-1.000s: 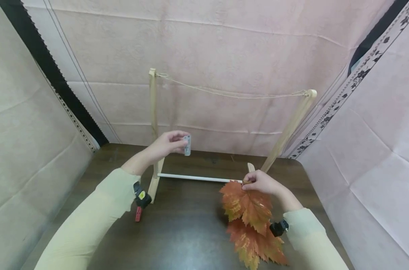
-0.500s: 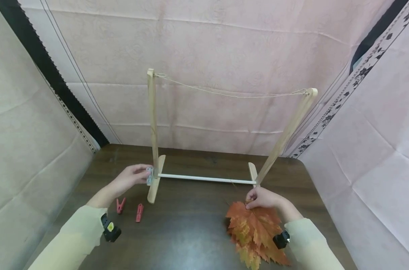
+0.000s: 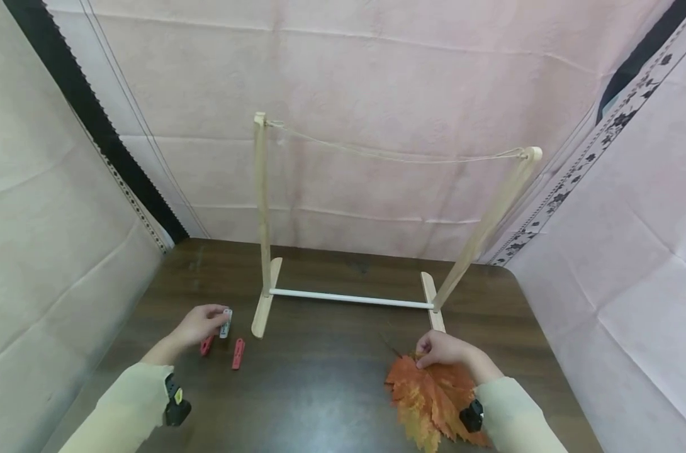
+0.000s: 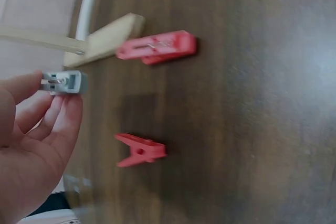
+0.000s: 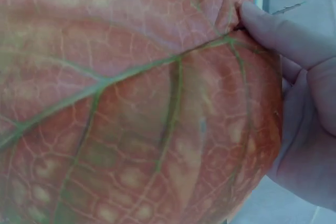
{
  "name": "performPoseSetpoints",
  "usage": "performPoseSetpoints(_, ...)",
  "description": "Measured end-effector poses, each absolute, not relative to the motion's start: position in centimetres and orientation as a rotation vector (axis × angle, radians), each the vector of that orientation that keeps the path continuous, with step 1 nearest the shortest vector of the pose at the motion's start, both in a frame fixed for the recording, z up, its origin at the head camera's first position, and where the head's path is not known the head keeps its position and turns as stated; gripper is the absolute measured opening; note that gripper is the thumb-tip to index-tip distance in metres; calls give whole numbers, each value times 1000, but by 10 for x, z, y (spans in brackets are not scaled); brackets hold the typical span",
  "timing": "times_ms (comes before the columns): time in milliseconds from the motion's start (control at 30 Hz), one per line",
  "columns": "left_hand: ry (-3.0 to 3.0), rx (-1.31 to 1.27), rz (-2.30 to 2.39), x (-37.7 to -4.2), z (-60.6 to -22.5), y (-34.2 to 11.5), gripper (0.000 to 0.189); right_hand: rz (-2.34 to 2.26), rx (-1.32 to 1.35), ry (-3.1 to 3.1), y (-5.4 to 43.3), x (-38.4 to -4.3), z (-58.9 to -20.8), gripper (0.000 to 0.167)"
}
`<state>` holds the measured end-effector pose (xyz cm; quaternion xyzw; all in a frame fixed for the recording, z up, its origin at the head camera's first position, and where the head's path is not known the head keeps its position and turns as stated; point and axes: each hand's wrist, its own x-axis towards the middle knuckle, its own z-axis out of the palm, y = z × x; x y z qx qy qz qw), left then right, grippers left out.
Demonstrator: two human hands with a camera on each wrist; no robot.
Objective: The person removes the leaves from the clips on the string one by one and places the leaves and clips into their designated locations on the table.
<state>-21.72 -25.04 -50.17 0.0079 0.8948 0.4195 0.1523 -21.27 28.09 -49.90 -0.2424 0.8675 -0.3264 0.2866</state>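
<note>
My left hand (image 3: 198,325) pinches a pale grey-blue clothespin (image 4: 65,82) between thumb and fingers, above the table left of the wooden frame. Two red clothespins lie near it: one (image 4: 140,150) partly hidden by the hand in the head view, the other (image 3: 238,353) a little to its right. My right hand (image 3: 445,350) pinches orange-red artificial maple leaves (image 3: 428,393) by the stem end, thumb on the top leaf. In the right wrist view one veined leaf (image 5: 136,93) fills most of the picture, with the thumb at its upper right edge.
A wooden frame stands at the back, with a left post (image 3: 262,207), a right post (image 3: 484,226), a white bottom rod (image 3: 348,297) and a slack string (image 3: 377,155) between the post tops. Pale cloth (image 3: 365,75) surrounds the dark wooden table (image 3: 320,390).
My left hand has come from beside the left post down and left to the red clothespins, still holding the pale clothespin. My right hand has drawn the leaves down from the rod.
</note>
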Motion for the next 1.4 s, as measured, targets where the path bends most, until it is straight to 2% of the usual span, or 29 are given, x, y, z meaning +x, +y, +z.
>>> performPoseSetpoints(300, 2731, 65, 971, -222, -518, -245, 37, -846, -591, 2377, 278, -204, -511, 36)
performPoseSetpoints(667, 2740, 76, 938, -225, -529, -235, 34, -750, -585, 2512, 274, -197, -523, 17)
performPoseSetpoints(1400, 2808, 44, 851, -222, -528, -235, 31, -713, -525, 2673, 277, -202, -512, 15)
